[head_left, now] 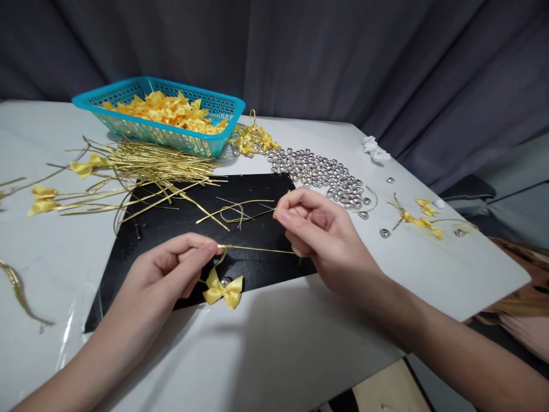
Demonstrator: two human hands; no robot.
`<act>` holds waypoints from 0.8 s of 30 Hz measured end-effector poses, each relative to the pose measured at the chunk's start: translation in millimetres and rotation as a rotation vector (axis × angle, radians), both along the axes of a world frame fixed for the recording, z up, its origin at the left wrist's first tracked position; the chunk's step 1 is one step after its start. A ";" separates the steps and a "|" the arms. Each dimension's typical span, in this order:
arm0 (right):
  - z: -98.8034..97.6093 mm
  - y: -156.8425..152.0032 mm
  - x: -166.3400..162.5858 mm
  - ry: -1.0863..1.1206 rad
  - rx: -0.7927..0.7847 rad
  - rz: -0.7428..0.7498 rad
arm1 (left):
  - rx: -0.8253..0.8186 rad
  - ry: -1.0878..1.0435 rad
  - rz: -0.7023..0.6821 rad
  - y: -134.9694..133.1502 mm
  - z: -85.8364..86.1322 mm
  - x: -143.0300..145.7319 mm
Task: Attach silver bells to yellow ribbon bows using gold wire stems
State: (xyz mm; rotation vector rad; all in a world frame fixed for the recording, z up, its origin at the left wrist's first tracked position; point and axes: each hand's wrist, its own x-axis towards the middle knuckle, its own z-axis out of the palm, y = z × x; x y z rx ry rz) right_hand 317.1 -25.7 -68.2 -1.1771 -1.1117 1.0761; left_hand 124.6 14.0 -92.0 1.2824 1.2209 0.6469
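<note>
My left hand [171, 274] pinches a thin gold cord [261, 249] between thumb and index finger. From there the cord runs taut to my right hand [319, 232], whose fingers are closed on its other stretch. What lies exactly between my right thumb and index fingertip is too small to make out. Just below the left fingertips, a yellow ribbon bow [233, 292] with a silver bead [226, 281] hangs from a loop of the cord. Behind both hands, loose gold cord pieces [235, 214] and a thin needle-like piece [231, 201] lie on a black board [189, 229].
A turquoise basket [146, 127] full of yellow bows [171, 111] stands at the back left. Before it is a heap of gold cords [158, 163]. Many silver beads [326, 171] spread behind my right hand. More yellow bows [418, 222] lie on the white table [463, 269] at right.
</note>
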 end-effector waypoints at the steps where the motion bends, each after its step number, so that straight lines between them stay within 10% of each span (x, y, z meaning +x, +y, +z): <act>1: -0.3 0.8 0.1 -0.003 -0.010 -0.011 | 0.016 -0.007 -0.015 -0.2 -0.5 -0.3; 11: -10.5 9.9 2.9 -0.312 -0.200 -0.066 | -0.014 -0.091 -0.086 -0.7 -0.8 -0.8; 17: -22.6 4.9 -7.5 -0.696 0.160 -0.415 | -0.035 -0.132 -0.042 -1.2 -1.2 1.5; 24: -25.1 4.8 -15.2 -0.457 -0.195 -0.100 | -0.066 -0.073 -0.027 -4.2 4.3 2.2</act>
